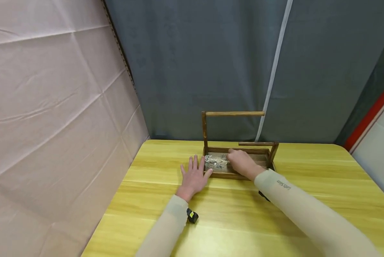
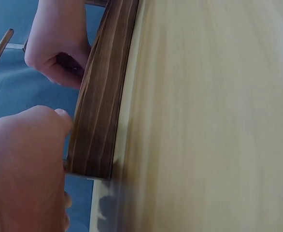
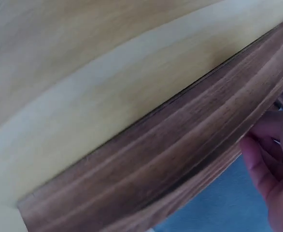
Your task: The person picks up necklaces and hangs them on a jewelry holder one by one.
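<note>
Dark brown wooden tray-stand with low walls and two raised rails point(image 1: 225, 175) sits at about 12 o'clock on the yellow wood-grain tabletop point(image 1: 243, 221), close to the far edge by the grey curtain point(image 1: 195, 71). A silvery tangle of small metal pieces point(image 1: 216, 161) lies in the tray's left half; what they are is too small to tell.

Left hand point(image 1: 195, 175) lies flat on the tabletop, fingers straight and spread, thumb touching the tray's front-left corner; holds nothing. In the left wrist view the thumb tip point(image 2: 64, 116) meets the tray wall point(image 2: 100, 96); the rest of the hand is cut off by the frame.

Right hand point(image 1: 241, 162) reaches over the front wall into the tray, fingers curled down next to the metal pieces at about 9 o'clock of the hand. Fingertips are hidden by the hand's own back, so whether it pinches anything cannot be told. Right wrist view shows mostly the blurred tray wall point(image 3: 180, 159) and part of the fingers point(image 3: 264, 164) at the right edge.

Pinkish creased sheet point(image 1: 50, 107) closes off the left side. Open tabletop runs wide at 6 o'clock and 3 o'clock of the tray; little room behind it.
</note>
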